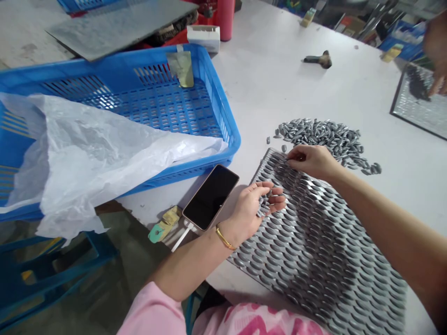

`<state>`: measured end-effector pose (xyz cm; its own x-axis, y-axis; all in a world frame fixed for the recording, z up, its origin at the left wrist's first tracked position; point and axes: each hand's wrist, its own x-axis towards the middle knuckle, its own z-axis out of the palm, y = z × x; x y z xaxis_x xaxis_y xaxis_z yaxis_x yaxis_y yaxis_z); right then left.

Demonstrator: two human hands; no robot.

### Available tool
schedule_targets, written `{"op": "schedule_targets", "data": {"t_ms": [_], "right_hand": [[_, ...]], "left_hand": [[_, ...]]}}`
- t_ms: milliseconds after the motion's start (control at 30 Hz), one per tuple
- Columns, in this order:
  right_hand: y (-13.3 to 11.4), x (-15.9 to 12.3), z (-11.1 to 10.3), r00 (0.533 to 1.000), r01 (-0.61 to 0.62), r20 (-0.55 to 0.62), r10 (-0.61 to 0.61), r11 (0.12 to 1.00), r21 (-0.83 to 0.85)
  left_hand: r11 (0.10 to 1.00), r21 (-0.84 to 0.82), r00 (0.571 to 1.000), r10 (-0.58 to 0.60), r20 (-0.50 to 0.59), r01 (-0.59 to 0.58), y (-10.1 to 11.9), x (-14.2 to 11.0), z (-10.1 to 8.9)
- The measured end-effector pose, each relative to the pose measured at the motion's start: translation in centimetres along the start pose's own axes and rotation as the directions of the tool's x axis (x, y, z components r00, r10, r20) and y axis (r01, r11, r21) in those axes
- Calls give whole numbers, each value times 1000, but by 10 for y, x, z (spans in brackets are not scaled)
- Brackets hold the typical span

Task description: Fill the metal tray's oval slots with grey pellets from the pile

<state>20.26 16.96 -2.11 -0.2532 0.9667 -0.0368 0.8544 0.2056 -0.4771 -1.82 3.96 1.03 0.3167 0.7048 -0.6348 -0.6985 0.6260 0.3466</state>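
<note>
Several small grey oval pieces point(262, 204) lie in the curled palm of my left hand point(249, 207), which is held over the left side of a grey sheet point(307, 251). Rows of similar oval pieces cover that sheet. At its far edge, my right hand point(312, 160) has thumb and fingers pinched together, low over the last rows. Whatever sits between those fingertips is hidden. Just beyond the right hand, a loose pile of grey oval pieces point(317, 132) is spread on the white table point(258, 93), with a few strays by the sheet's corner.
Left of the sheet lies a phone point(211, 197) with a white cable plugged in. A blue plastic crate point(232, 135) holds crumpled white plastic sheeting point(91, 149). A dark-handled tool point(318, 59) lies farther back. Another person's hand point(440, 79) touches a second panel point(419, 109) at right.
</note>
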Motion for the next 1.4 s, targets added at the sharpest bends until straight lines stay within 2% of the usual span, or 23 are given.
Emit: {"op": "schedule_targets", "data": {"t_ms": [167, 367, 500, 600, 700, 767, 833, 967, 1067, 1200, 1400], "right_hand": [[-1, 0, 0, 999, -21, -34, 23, 998, 51], [-1, 1, -3, 996, 81, -13, -83, 994, -79], [0, -4, -5, 998, 61, -23, -63, 996, -69], [-1, -6, -4, 996, 94, 16, -93, 991, -90], [-4, -4, -2, 982, 186, 74, -175, 964, -189], [-5, -2, 0, 978, 205, 98, -186, 949, -239], [-6, 0, -1, 984, 167, 101, -149, 963, -211], [-4, 0, -4, 1000, 2, 16, -2, 1000, 4], [-6, 3, -4, 998, -22, -64, 27, 996, 81], [-13, 13, 4, 994, 31, -104, -27, 999, 44], [-18, 27, 9, 985, 165, -27, -169, 980, -115]], "left_hand": [[1000, -8, 1000, -3, 1, 3, 2, -1, 0], [1000, -15, 1000, 3, 10, -3, 0, 1, -1], [1000, -15, 1000, -2, 16, 2, 1, 1, -1], [1000, -12, 1000, -4, 12, 4, 2, 0, 0], [1000, -3, 1000, -7, 4, 7, 2, 0, 0], [1000, 0, 1000, -4, 5, 4, 1, 1, -1], [1000, -1, 1000, 3, 7, -3, 0, 2, -2], [1000, -6, 1000, 2, 20, -2, -1, 3, -4], [1000, -13, 1000, -3, 29, 4, -1, 2, -4], [1000, -15, 1000, 3, 9, -3, 0, 2, -2], [1000, -31, 1000, -3, 10, 3, -1, 3, -2]]}}
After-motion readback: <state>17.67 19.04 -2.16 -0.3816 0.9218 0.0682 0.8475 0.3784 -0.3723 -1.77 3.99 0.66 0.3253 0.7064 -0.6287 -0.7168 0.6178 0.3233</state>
